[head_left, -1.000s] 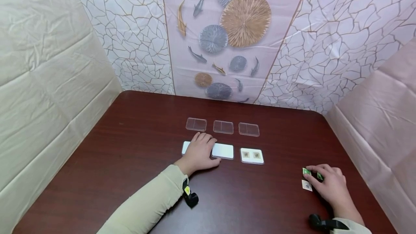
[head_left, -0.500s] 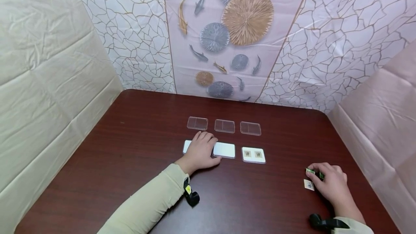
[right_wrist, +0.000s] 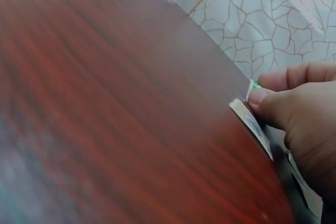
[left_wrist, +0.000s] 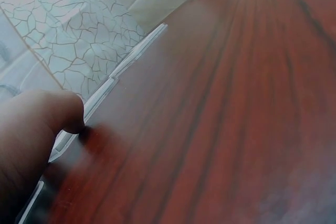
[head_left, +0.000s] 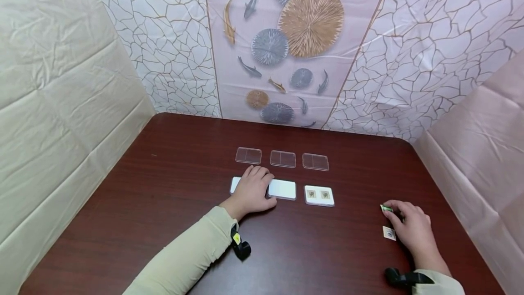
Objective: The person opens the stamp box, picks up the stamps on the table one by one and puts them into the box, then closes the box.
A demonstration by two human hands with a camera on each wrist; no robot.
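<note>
In the head view my right hand (head_left: 412, 227) pinches a small green stamp-like square (head_left: 386, 208) between thumb and fingers at the right of the table. Just nearer to me lies a pale square with a dark print (head_left: 389, 233). The right wrist view shows the thumb tip against the green piece (right_wrist: 255, 84), with the pale square (right_wrist: 252, 129) beside it. My left hand (head_left: 251, 192) rests relaxed across a white card case (head_left: 235, 185), hiding most of it. Its thumb side is close to a second white card case (head_left: 282, 189).
A third white card case (head_left: 319, 195) holds two brown stamp-like squares. Behind it stands a row of three clear plastic lids (head_left: 282, 159). Another flat piece (right_wrist: 304, 187) lies under the right hand. The dark red table (head_left: 184, 149) meets fabric walls at back and sides.
The right hand has taken up the green square and shifted slightly away from me and to the left with it. The left hand stays where it was.
</note>
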